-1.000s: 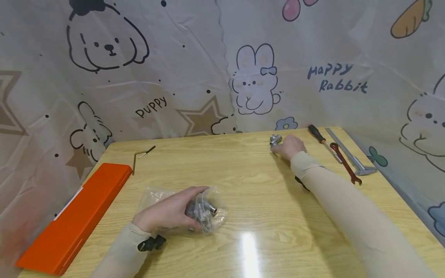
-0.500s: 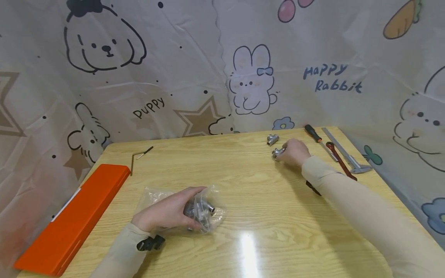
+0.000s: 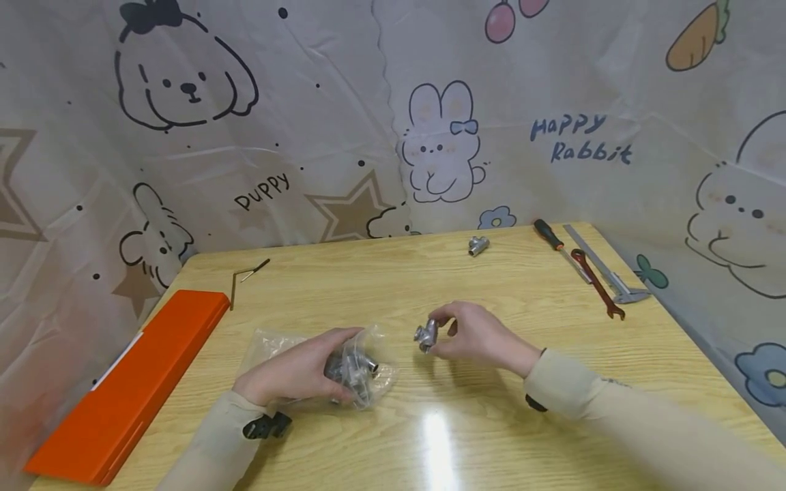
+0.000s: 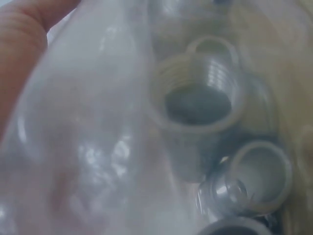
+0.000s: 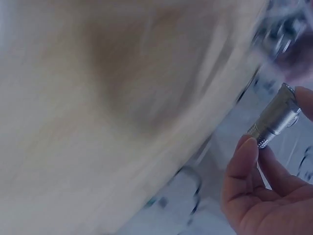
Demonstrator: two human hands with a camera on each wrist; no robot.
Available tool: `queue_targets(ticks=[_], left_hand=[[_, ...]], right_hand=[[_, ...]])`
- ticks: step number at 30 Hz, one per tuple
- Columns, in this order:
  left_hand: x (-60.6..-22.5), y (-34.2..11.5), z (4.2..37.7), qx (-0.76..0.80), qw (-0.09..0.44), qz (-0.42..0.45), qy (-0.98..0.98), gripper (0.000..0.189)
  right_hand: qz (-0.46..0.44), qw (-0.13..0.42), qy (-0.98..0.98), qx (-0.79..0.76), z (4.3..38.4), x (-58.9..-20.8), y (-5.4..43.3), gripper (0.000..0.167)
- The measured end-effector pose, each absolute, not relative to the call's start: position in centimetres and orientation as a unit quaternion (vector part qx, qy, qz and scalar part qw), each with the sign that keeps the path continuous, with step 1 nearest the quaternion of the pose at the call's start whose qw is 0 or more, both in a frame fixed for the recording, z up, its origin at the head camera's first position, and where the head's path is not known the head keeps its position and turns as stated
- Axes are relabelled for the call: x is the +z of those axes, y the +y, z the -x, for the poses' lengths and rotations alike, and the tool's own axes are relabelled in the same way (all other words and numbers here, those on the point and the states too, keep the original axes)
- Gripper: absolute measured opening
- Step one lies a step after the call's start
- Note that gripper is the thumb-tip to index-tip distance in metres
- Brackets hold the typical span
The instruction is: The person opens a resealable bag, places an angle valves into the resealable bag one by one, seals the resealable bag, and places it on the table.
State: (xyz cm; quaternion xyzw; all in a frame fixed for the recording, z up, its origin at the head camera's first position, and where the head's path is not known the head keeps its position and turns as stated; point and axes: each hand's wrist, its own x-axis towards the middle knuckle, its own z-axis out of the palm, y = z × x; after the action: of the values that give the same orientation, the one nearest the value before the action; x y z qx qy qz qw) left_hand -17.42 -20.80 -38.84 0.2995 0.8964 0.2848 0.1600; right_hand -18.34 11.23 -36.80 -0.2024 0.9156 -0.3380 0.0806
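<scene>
In the head view my left hand (image 3: 297,368) grips a clear plastic bag (image 3: 382,382) on the table, fingers and thumb curled round its bulging end. Through the film show several metal pipe fittings (image 4: 200,107), one with an inner thread in the left wrist view. Just right of the bag, my right hand (image 3: 482,339) pinches a silver tee pipe fitting (image 3: 426,335) between thumb and fingers, above the table. The right wrist view shows this pipe fitting (image 5: 276,120) held by its ends. A second tee fitting (image 3: 478,245) lies near the table's back edge.
At the left lie a long orange case (image 3: 138,382) and a bent hex key (image 3: 233,283) with a small black-ended tool (image 3: 256,269). A screwdriver (image 3: 549,235), a red-brown open-ended wrench (image 3: 598,285) and a caliper (image 3: 614,276) lie at the back right. A printed curtain hangs behind.
My right hand has left one tee fitting at the back, taken hold of another and carried it forward and left towards the bag. My left hand stays on the bag.
</scene>
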Motion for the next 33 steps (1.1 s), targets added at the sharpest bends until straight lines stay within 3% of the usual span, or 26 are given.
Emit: queue_targets(ticks=[5, 12, 22, 33], left_hand=[[-38.8, -20.8, 17.5, 0.293, 0.165, -0.300, 0.893, 0.103], [-38.8, -20.9, 17.6, 0.293, 0.164, -0.309, 0.890, 0.102], [-38.7, -21.1, 17.8, 0.307, 0.164, -0.321, 0.881, 0.099], [-38.7, -21.3, 17.7, 0.316, 0.171, -0.320, 0.877, 0.102]], right_hand=[[0.258, 0.097, 0.894, -0.354, 16.5, -37.3, 7.6, 0.053], [0.316, 0.079, 0.883, -0.338, 16.3, -37.6, 4.3, 0.053], [0.327, 0.079, 0.864, -0.374, 16.9, -38.4, 0.9, 0.032], [0.337, 0.050, 0.874, -0.346, 16.8, -38.7, -0.2, 0.033]])
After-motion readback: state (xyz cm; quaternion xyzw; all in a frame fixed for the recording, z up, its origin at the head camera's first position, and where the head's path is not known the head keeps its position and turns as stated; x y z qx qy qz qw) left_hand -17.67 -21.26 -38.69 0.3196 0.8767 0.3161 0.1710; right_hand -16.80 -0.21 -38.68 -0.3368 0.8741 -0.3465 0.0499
